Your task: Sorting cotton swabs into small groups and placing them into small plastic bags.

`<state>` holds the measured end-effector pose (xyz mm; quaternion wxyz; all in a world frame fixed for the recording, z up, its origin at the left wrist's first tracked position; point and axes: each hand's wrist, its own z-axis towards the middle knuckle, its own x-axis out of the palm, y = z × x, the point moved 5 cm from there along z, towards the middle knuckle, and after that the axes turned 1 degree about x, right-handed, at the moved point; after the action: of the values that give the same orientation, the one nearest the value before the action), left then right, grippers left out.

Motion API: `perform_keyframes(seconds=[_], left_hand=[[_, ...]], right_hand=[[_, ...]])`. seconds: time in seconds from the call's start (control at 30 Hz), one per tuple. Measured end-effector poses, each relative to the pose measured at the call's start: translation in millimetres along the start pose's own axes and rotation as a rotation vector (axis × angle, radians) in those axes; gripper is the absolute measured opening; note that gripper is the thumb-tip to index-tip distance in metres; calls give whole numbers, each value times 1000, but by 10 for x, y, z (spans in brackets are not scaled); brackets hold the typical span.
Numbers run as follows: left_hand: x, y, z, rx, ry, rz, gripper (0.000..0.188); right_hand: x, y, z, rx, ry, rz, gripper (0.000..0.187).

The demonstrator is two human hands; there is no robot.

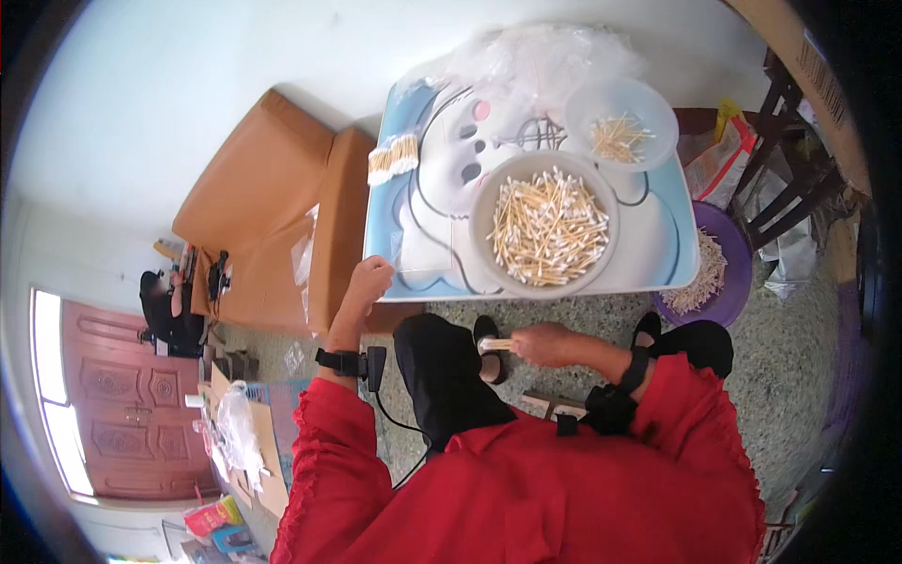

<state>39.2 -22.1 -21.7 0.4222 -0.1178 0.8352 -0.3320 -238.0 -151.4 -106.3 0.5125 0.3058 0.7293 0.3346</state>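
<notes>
My left hand (372,275) is closed at the table's front left corner. A small clear plastic bag (420,256), only faintly visible, lies flat beside it, its edge reaching the fingers. In front of my lap, my right hand (545,345) grips a small bundle of cotton swabs (498,345), their ends pointing left. A large round bowl (480,230), heaped with loose cotton swabs (550,226), stands on the table (658,254) near its front edge. Packed bundles of swabs (393,160) lie side by side at the table's left edge.
Behind the bowl stands a translucent basin (662,117) with a few swabs. Clear plastic bags (545,61) are piled at the back. A purple basin (738,273) of swabs sits on the floor at right. A brown sofa (263,197) adjoins the table's left; another person (169,310) is far left.
</notes>
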Motion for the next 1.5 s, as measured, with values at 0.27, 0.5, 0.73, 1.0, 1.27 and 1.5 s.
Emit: perform_keyframes(seconds=[0.27, 0.5, 0.73, 1.0, 1.27, 1.5], left_hand=[[-163, 139, -256, 392, -497, 492, 17], [380, -655, -645, 756, -406, 463, 20], [782, -793, -504, 724, -396, 749, 30], [729, -659, -269, 653, -349, 752, 22], [667, -535, -166, 525, -247, 593, 17], [581, -410, -258, 468, -186, 497, 20]], right_hand=[[46, 10, -115, 133, 74, 104, 30], [75, -97, -189, 147, 50, 179, 29], [84, -196, -170, 56, -17, 131, 31], [10, -192, -256, 88, -30, 123, 31], [37, -199, -237, 15, -49, 135, 28], [-10, -54, -239, 14, -69, 41, 27]])
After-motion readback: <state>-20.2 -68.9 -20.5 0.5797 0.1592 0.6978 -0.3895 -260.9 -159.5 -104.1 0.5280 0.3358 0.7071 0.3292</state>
